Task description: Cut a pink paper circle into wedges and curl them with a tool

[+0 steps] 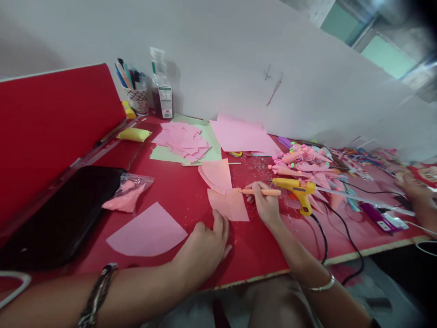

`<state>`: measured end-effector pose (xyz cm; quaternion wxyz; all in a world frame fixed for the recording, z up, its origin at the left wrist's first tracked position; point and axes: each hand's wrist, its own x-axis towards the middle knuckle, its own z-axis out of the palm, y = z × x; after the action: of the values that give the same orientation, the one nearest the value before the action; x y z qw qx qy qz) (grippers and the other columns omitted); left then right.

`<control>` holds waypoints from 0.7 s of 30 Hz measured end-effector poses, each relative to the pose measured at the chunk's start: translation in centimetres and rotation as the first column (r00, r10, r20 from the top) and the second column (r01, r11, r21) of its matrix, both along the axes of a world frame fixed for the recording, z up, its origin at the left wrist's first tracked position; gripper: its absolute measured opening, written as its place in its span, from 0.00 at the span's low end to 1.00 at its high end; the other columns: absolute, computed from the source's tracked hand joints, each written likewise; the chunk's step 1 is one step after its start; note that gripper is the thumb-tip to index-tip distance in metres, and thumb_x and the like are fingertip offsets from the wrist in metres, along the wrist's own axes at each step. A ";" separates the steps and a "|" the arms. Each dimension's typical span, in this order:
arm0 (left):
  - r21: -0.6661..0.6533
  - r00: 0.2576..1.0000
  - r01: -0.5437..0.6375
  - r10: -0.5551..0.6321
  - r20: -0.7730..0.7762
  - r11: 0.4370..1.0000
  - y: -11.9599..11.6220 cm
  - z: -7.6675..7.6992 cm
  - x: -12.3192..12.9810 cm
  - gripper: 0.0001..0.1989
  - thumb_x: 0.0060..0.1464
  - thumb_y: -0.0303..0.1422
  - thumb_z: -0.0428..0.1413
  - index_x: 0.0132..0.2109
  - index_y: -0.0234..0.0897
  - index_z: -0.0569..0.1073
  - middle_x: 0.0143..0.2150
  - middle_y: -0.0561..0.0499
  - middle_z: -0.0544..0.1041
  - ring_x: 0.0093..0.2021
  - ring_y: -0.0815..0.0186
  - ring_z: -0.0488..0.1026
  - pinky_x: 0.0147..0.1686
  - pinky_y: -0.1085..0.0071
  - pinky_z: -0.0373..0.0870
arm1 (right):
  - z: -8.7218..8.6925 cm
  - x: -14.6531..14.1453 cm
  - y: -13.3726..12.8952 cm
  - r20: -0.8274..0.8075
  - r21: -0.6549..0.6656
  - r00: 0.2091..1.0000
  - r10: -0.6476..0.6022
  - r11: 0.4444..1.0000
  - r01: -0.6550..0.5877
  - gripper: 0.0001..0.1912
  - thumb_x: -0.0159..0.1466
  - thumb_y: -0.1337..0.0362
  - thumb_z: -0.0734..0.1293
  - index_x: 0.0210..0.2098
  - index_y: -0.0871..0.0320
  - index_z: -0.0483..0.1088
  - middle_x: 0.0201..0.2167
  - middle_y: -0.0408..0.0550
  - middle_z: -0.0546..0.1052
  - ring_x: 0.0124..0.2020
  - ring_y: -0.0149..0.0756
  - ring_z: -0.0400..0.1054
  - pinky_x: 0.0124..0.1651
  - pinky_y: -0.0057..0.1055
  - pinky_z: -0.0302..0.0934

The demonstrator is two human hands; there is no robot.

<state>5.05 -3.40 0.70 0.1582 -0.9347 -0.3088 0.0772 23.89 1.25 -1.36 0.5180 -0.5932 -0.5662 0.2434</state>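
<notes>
My right hand (268, 207) grips an orange pen (269, 192), its tip at the upper right edge of a peach-orange paper piece (230, 207) on the red table. My left hand (203, 246) rests with fingertips on the lower edge of that piece, fingers extended and holding nothing. Another orange cut paper (216, 174), curved on one side, overlaps the piece's top. To the left of my left hand lies a pink fan-shaped paper (146, 232). A yellow glue gun (297, 189) lies just right of my right hand, with a glue stick sticking out of its back.
Pink paper scraps (184, 139) and pink sheets (239, 132) lie at the back. Small pink cones (307, 159) with bright beads are piled at right. A black phone-like slab (64, 218), a plastic bag (129, 193), a bottle (163, 93) and a pen cup (137, 99) stand left. Another person's hand (414, 189) is far right.
</notes>
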 end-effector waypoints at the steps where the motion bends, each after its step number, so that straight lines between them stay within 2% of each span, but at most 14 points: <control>1: 0.001 1.000 0.001 -0.001 -0.005 1.000 0.0 0.1 0.0 0.24 0.59 0.36 0.38 0.56 0.24 0.60 0.52 0.25 0.65 0.20 0.66 0.70 0.21 0.68 0.64 | 0.0 0.0 0.0 -0.009 -0.012 1.000 -0.007 1.000 0.007 0.17 0.61 0.55 0.57 0.25 0.60 0.66 0.18 0.42 0.69 0.17 0.27 0.62 0.20 0.23 0.57; 11: 0.007 1.000 -0.007 0.007 -0.014 1.000 0.0 0.2 0.1 0.24 0.58 0.36 0.39 0.56 0.23 0.60 0.52 0.25 0.65 0.20 0.65 0.70 0.21 0.67 0.65 | -0.1 0.2 0.1 0.014 -0.041 0.999 -0.039 0.998 0.039 0.16 0.60 0.55 0.57 0.24 0.59 0.64 0.18 0.41 0.68 0.17 0.26 0.61 0.20 0.23 0.55; 21: 0.006 1.000 -0.009 0.009 -0.025 1.000 -0.1 0.2 0.1 0.24 0.59 0.36 0.39 0.56 0.24 0.60 0.52 0.25 0.65 0.20 0.65 0.70 0.21 0.67 0.64 | 0.4 0.2 0.1 -0.030 -0.051 0.994 -0.106 0.993 0.105 0.15 0.59 0.60 0.55 0.19 0.59 0.63 0.14 0.40 0.65 0.14 0.25 0.56 0.18 0.23 0.51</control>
<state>5.15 -3.45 0.93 0.1646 -0.9318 -0.3111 0.0885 24.12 1.31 -0.91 0.5244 -0.6309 -0.5194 0.2392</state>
